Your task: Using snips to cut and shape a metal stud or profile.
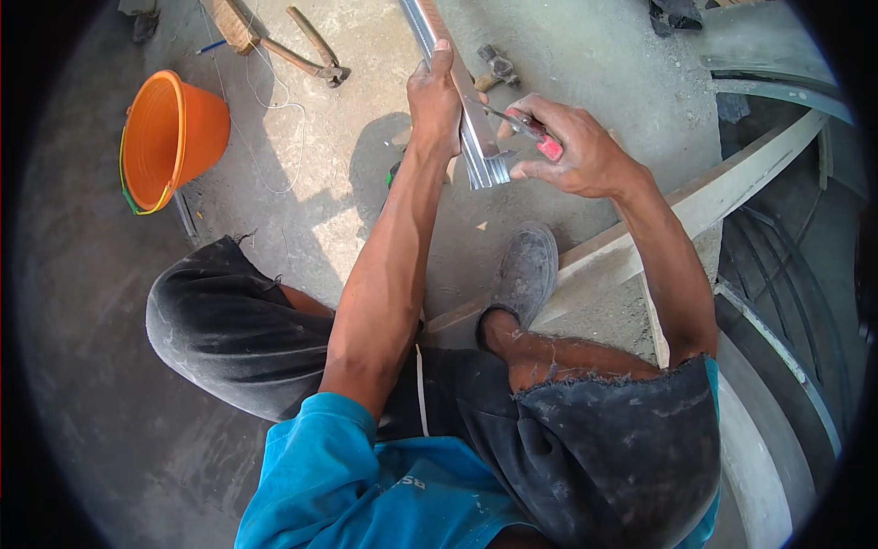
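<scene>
My left hand is closed around a bundle of thin silvery metal channels, its thumb lying along the top. The bundle runs from the upper edge of the view down to a ribbed cut end above my shoe. In my right hand is a pair of tin snips with red grips. Their jaws point left and meet the side of the channels, a little above that end. Whether the blades have bitten into the metal cannot be made out.
An orange bucket lies tipped at the left. Pincers, a wooden block, a blue pencil and white string are on the dusty floor. A hammer lies beyond the channels. Right of me stands a pale curved edge.
</scene>
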{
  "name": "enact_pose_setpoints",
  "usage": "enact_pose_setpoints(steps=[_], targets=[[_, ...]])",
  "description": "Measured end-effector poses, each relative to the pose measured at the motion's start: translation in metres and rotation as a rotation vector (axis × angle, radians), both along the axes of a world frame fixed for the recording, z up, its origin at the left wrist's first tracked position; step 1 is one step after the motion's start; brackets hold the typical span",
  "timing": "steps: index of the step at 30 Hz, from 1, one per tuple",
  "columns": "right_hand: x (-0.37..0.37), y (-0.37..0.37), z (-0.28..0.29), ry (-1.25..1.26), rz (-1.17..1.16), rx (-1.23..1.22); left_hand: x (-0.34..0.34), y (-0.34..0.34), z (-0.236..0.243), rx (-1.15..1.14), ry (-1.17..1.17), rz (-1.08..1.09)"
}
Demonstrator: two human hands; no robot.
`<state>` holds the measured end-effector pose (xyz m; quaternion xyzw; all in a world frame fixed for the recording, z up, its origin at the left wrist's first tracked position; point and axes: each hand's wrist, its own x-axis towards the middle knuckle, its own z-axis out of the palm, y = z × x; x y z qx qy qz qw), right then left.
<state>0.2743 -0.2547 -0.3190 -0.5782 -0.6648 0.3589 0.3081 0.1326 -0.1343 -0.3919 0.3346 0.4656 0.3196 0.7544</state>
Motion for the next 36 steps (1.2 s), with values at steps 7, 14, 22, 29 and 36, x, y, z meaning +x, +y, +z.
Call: enact_pose_setpoints(steps=[7,14,22,29,36], targets=[[-0.013,-0.015,-0.019,0.126,-0.151,0.067,0.004,-0.001,0.011,-0.038,0.005,0.006],[-0.005,0.004,0.002,-0.105,0.131,0.221,0.006,-0.005,0.015,0.046,0.075,-0.028],[-0.002,0.043,-0.006,-0.049,0.281,-0.128,-0.002,0.007,-0.007,-0.010,-0.050,-0.010],[-0.003,0.052,0.008,-0.155,0.350,-0.233,-0.004,0.012,-0.018,-0.061,-0.022,0.013],[0.005,-0.032,-0.020,0.256,-0.291,-0.093,-0.015,0.021,0.007,-0.028,-0.104,-0.074]])
